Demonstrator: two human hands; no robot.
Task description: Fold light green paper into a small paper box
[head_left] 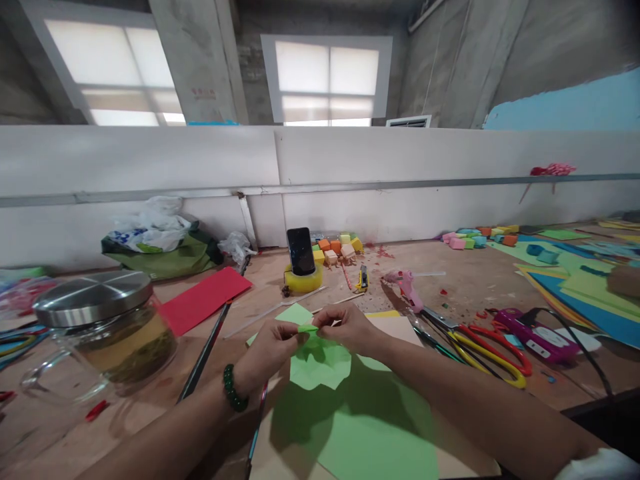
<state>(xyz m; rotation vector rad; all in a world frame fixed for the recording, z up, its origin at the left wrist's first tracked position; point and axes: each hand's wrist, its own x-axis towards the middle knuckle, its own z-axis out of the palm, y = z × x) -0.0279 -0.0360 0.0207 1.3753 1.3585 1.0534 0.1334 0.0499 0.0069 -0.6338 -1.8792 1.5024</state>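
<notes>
Between my two hands is a small piece of light green paper (320,368), folded or creased at its top edge and hanging with a scalloped lower edge. My left hand (273,352), with a dark green bead bracelet (235,388) on the wrist, pinches the top left of it. The top right is pinched by my right hand (347,328). Both hands are closed, fingertips close together. Beneath them a large green sheet (380,433) lies on a tan board (463,453). Another green paper corner (295,313) shows just behind my left hand.
At left stand a glass tea mug (120,343) and red paper (205,300). A phone (301,250) rests on a yellow tape roll (303,279). To the right lie a pink glue gun (407,287), scissors (480,347), a purple device (537,337) with a cord, and coloured paper sheets (595,293).
</notes>
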